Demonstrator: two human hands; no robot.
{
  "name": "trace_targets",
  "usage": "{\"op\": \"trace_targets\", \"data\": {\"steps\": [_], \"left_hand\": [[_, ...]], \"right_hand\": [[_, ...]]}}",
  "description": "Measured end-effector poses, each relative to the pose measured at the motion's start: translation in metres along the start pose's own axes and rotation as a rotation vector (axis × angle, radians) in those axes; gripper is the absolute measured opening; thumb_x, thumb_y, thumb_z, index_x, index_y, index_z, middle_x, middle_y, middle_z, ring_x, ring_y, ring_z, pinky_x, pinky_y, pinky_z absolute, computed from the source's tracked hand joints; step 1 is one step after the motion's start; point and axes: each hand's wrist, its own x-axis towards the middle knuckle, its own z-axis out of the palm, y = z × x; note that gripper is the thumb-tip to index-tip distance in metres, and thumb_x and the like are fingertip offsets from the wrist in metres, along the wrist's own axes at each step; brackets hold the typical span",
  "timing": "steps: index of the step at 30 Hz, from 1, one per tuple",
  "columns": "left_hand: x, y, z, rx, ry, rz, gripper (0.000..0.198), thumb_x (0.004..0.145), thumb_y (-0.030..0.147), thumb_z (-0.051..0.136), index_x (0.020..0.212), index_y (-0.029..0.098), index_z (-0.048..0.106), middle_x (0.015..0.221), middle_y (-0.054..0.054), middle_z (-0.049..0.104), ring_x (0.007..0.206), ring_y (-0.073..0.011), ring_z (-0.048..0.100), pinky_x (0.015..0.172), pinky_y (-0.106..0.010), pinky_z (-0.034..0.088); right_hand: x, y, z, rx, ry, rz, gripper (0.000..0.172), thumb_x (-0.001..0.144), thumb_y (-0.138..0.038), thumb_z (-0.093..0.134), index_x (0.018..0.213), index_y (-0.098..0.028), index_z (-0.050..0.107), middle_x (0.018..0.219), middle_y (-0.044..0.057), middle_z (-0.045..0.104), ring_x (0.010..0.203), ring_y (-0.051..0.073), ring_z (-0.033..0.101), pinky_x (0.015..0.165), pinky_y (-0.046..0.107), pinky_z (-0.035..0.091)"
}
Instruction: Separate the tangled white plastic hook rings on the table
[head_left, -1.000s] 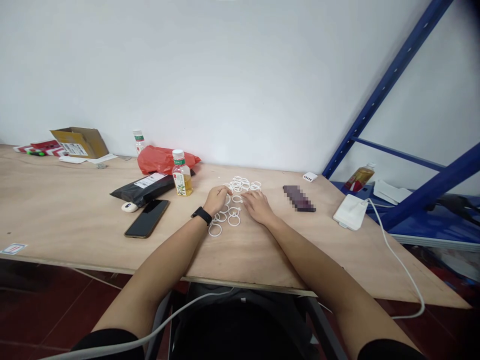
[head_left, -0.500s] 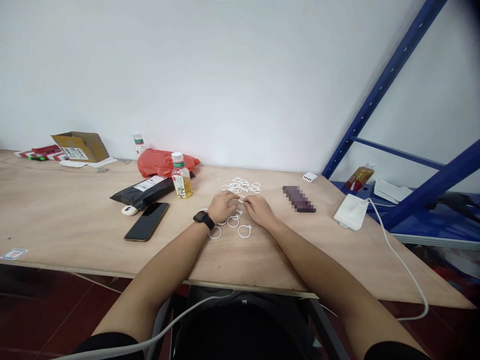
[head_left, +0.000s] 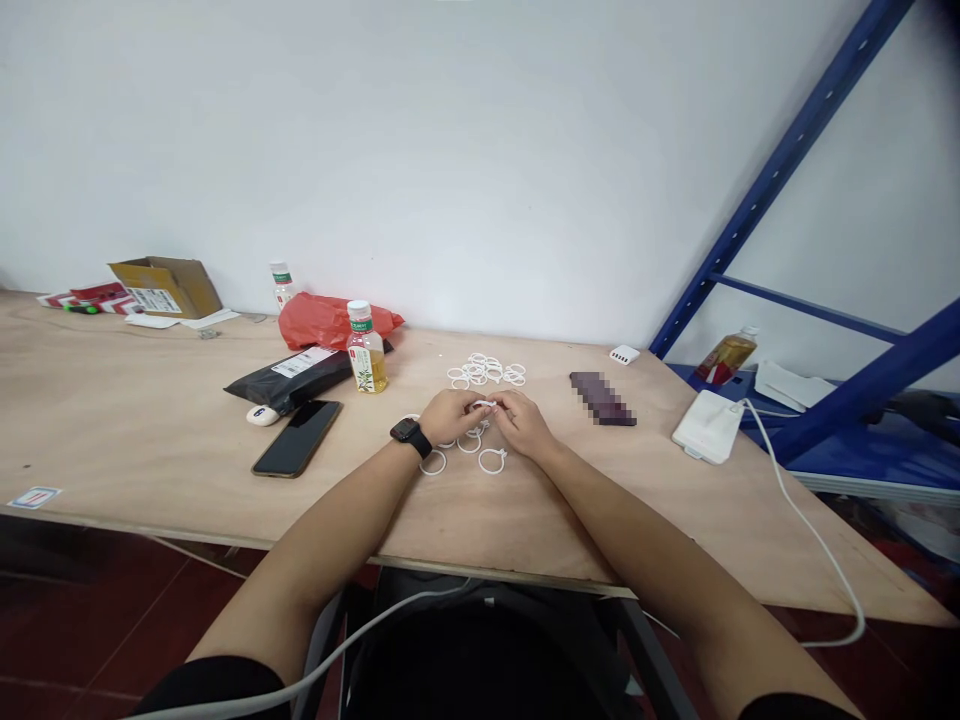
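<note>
One thin, curved white plastic ring (head_left: 486, 403) is pinched by the left hand (head_left: 448, 415) and right hand (head_left: 524, 424); round white rings (head_left: 493, 378) lie past their fingers.

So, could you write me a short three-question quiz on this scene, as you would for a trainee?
1. Fill the gap: the left hand and right hand meet at a white ____.
2. True or false: the phone lies to the right of both hands.
3. What colour is the bag behind the black packet? A green, B red, C blue.

Key: 1. ring; 2. false, it lies to their left; 3. B.
</note>
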Motion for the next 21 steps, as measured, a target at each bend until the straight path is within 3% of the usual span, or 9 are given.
{"op": "trace_targets", "data": {"steps": [7,11,18,21], "left_hand": [[0.0,0.0,0.0,0.004,-0.003,0.03,0.04,0.097,0.04,0.039,0.088,0.018,0.071,0.076,-0.004,0.069,0.068,-0.0138,0.059,0.064,-0.024,0.036],[0.001,0.001,0.001,0.049,-0.023,0.064,0.043,0.098,0.041,0.037,0.081,0.017,0.069,0.072,-0.003,0.067,0.065,-0.0135,0.056,0.063,-0.024,0.035],[0.003,0.007,0.002,0.134,-0.06,0.138,0.049,0.099,0.042,0.033,0.072,0.016,0.064,0.067,-0.004,0.064,0.063,-0.014,0.054,0.062,-0.026,0.032],[0.003,0.009,0.001,0.166,-0.039,0.15,0.05,0.099,0.042,0.032,0.071,0.016,0.063,0.067,-0.004,0.065,0.063,-0.0144,0.054,0.063,-0.027,0.033]], "right_hand": [[0.0,-0.001,-0.001,-0.011,0.012,-0.04,0.026,0.092,-0.023,0.042,0.105,-0.022,0.064,0.096,0.006,0.069,0.091,0.02,0.062,0.085,0.035,0.047],[0.0,-0.003,0.001,0.004,0.075,-0.01,0.023,0.087,-0.019,0.046,0.095,-0.022,0.067,0.088,0.005,0.069,0.084,0.02,0.062,0.081,0.034,0.048],[0.006,-0.002,0.004,0.277,0.137,0.205,0.018,0.073,-0.015,0.046,0.073,-0.02,0.063,0.07,0.0,0.065,0.067,0.016,0.059,0.065,0.027,0.046],[0.009,0.001,0.009,0.427,0.131,0.277,0.019,0.071,-0.016,0.043,0.07,-0.02,0.061,0.067,-0.001,0.063,0.067,0.016,0.058,0.065,0.027,0.046]]}}
